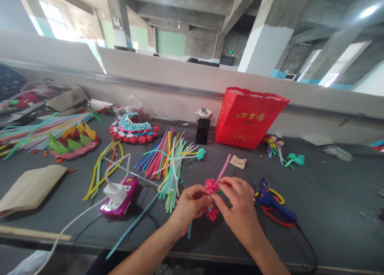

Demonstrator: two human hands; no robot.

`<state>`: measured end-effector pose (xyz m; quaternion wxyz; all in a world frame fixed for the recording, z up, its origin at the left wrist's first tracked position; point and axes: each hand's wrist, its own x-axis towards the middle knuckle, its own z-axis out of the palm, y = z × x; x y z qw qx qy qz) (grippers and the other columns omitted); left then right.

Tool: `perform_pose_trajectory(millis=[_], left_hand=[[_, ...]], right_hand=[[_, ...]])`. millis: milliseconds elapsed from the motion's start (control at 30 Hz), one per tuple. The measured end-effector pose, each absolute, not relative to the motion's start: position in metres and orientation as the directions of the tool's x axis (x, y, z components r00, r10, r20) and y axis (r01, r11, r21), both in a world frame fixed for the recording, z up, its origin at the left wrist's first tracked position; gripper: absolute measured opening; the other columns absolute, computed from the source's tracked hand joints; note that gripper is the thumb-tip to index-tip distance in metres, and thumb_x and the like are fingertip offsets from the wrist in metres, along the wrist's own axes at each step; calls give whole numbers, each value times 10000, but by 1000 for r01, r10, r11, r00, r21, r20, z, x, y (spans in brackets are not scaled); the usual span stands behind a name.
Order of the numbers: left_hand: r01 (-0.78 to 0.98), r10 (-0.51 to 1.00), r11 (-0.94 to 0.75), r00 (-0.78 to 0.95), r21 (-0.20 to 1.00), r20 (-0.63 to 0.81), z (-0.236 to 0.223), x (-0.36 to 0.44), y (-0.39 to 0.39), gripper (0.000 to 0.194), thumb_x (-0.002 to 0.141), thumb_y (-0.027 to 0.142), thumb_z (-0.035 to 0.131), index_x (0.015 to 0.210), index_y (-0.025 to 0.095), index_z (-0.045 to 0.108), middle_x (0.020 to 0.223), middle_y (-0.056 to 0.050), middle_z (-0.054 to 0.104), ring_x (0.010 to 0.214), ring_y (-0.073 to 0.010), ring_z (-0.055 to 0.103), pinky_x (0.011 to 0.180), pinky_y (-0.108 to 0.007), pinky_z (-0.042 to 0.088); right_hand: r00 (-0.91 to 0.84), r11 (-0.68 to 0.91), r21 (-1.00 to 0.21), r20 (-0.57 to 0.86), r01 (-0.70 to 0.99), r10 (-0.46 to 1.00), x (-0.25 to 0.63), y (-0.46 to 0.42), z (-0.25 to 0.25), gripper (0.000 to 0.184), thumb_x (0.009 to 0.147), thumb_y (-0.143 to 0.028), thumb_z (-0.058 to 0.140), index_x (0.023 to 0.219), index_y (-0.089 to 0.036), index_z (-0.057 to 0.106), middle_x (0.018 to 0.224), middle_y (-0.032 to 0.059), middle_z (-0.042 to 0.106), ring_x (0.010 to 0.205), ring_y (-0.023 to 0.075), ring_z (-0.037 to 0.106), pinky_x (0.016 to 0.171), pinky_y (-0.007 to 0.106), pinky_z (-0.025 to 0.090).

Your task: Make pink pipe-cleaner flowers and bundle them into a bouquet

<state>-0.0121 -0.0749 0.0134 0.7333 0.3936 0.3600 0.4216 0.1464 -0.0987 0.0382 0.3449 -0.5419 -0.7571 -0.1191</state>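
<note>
A: Step in hand?
B: Lower centre: your left hand [192, 206] and right hand [239, 201], each grip pinched closed on the upper pink flower [211, 185], apparently shaping it.
A: Next?
B: Your next move likely calls for steady left fingers.

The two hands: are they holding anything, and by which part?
Yes: the left hand and right hand pinch the upper fluffy pink flower at its edges. Any grip farther underneath is hidden.

A shopping bag [250, 119] is standing on the table [333, 211]; left of it a phone [203, 131] is standing, farther left pipe cleaners [157, 157] are lying, and a glue gun [274, 203] is lying before the bag.
</note>
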Motion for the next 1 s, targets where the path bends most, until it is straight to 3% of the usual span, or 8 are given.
perform_pose_trajectory(millis=[200,333,400,533,667,800,867,1000], left_hand=[[-331,886,330,431,884,-169,11,-7,-79,337,621,311,824,663,155,528,477,85,408,413,-31,294,403,-189,167],[-328,872,334,464,884,-157,9,-12,-74,296,672,340,790,765,142,591,580,23,573,417,-31,314,412,-199,154],[-307,875,317,459,897,-152,10,-15,-72,297,686,348,782,805,136,611,636,-5,624,424,-31,318,421,-201,153],[-260,894,233,436,937,-101,16,-18,-70,280,681,339,792,750,119,633,627,1,606,473,-39,346,453,-194,209],[-262,891,217,446,940,-82,21,-16,-71,327,629,365,829,736,118,642,643,-5,619,545,-68,448,496,-191,271],[-226,874,287,460,931,-158,19,-16,-71,353,603,370,839,761,129,635,633,4,623,491,-49,405,464,-194,217],[-198,863,307,470,931,-185,17,-16,-70,334,627,373,817,752,131,625,619,2,629,446,-35,343,442,-202,171],[-162,838,357,491,920,-239,16,-19,-67,277,681,367,750,724,119,633,641,-42,662,422,-47,357,417,-218,159]], right_hand=[[-243,513,-270,645,815,724,136,-96,33,161,905,-194,586,1005,-261,693,910,24,686,932,223,569,1000,456,348],[-220,502,-343,608,794,763,147,-92,38,367,899,-140,499,1258,-194,554,1067,70,681,1046,231,565,990,434,381],[-230,493,-348,580,797,782,158,-89,41,428,872,-95,452,1281,-190,531,1095,71,685,1105,234,558,1035,465,343],[-313,471,-349,420,810,852,175,-84,45,397,838,-67,442,1148,-234,625,1078,41,710,1174,247,542,1092,532,241],[-360,464,-375,317,802,878,177,-83,45,223,832,-107,543,915,-250,692,900,7,709,974,212,616,1080,498,257],[-367,462,-431,288,775,884,174,-84,47,122,853,-151,604,830,-242,682,785,-6,665,826,188,593,891,372,403],[-354,452,-444,289,774,890,173,-84,48,114,866,-153,611,814,-235,671,781,-1,657,813,191,579,792,336,409],[-347,472,-420,342,775,873,169,-85,50,127,894,-142,606,816,-223,663,799,4,654,835,196,565,775,334,380]])
